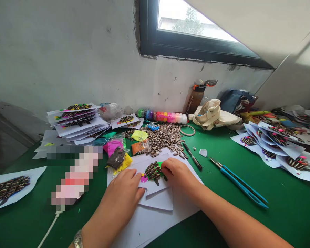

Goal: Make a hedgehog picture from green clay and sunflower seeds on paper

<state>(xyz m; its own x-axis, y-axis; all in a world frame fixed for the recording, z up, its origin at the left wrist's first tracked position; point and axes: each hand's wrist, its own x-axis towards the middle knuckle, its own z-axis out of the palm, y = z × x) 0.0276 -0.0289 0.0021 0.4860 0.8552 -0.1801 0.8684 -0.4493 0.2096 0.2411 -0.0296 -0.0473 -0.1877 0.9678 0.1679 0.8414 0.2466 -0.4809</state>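
A small white paper card (155, 190) carries a picture made of sunflower seeds (153, 171) with green, magenta and yellow clay. It lies on larger white sheets (144, 224) in front of me. My left hand (125, 194) is closed at the card's left edge, thumb and fingers gripping it beside the magenta clay. At the right end of the seed picture, my right hand (179, 175) is closed in a pinch against the green clay. Its fingertips hide whatever is between them.
Loose sunflower seeds (165, 136) are heaped behind the card, near bagged clay (116, 157). To the right lie a black pen (192, 156), a tape ring (187, 130) and a blue cutter with its blade out (240, 182). Finished cards are stacked left (77, 125) and right (274, 144).
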